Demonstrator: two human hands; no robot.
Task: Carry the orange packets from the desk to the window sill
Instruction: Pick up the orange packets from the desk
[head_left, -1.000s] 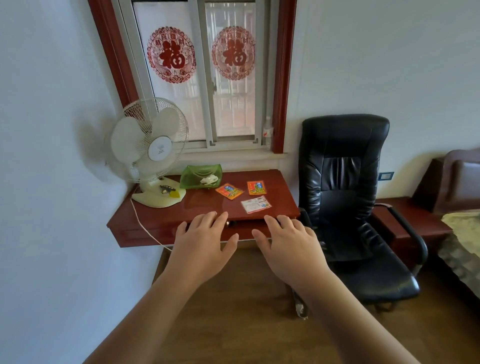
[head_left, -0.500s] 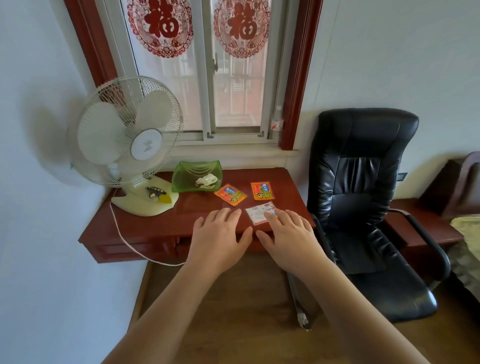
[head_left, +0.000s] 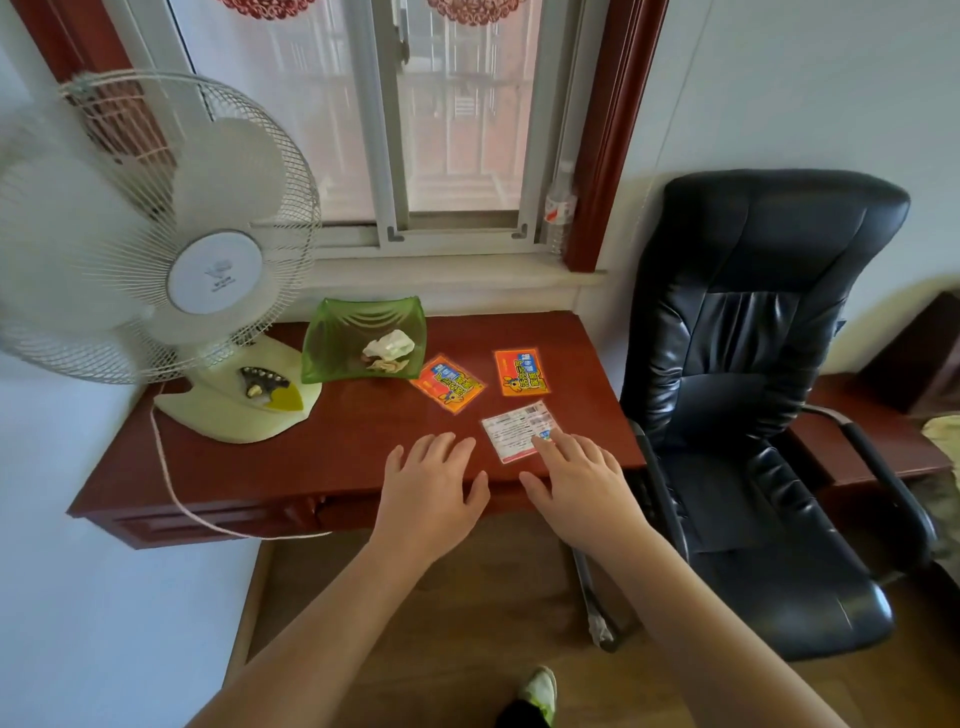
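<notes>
Three flat packets lie on the red-brown desk (head_left: 322, 467). Two show orange printed faces: one (head_left: 448, 383) tilted beside the green dish, one (head_left: 521, 372) further right. A third packet (head_left: 514, 430) lies white side up near the desk's front right. My right hand (head_left: 579, 480) is spread, its fingertips over that packet's near corner; whether they touch it is unclear. My left hand (head_left: 431, 488) hovers open over the desk's front edge, holding nothing. The pale window sill (head_left: 447, 275) runs behind the desk under the window.
A white table fan (head_left: 156, 244) stands on the desk's left, its cord (head_left: 176, 493) hanging over the front. A green dish (head_left: 363, 343) holds crumpled paper. A plastic bottle (head_left: 560, 208) stands at the sill's right end. A black office chair (head_left: 753, 395) sits right of the desk.
I have moved closer to the desk, which now fills more of the view. Both hands have reached forward over its front edge, the right one arriving at the white-faced packet.
</notes>
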